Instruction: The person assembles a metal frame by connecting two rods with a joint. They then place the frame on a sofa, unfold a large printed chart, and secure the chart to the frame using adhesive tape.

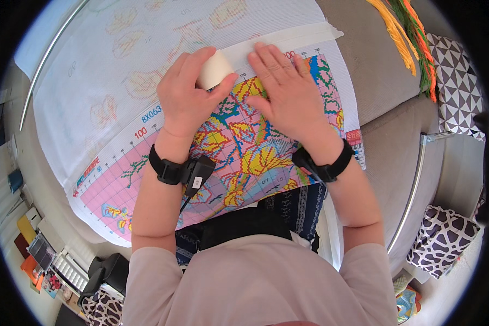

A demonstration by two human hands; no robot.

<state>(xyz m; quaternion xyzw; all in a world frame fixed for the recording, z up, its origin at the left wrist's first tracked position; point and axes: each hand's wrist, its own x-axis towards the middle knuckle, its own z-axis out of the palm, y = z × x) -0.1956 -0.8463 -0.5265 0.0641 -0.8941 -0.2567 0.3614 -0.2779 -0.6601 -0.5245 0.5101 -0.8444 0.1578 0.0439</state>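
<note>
A printed cross-stitch cloth point(223, 142) with a coloured flower pattern and a grid lies across my lap. Its pale blank-looking back part point(87, 70) stretches away from me, with faint flower outlines showing. My left hand point(186, 92) is closed around a roll of white tape point(216, 69) near the printed area's far edge. From the roll a white tape strip point(309, 36) runs rightward along that edge, its end sticking out past the cloth. My right hand point(288, 92) lies flat with fingers stretched, fingertips on the strip and palm on the print.
Yellow, green and orange thread bundles point(407, 41) hang at the far right on the grey sofa point(386, 92). Patterned cushions point(443, 239) lie farther right. A curved metal rail point(49, 57) passes at the left. A black chair point(106, 277) stands lower left.
</note>
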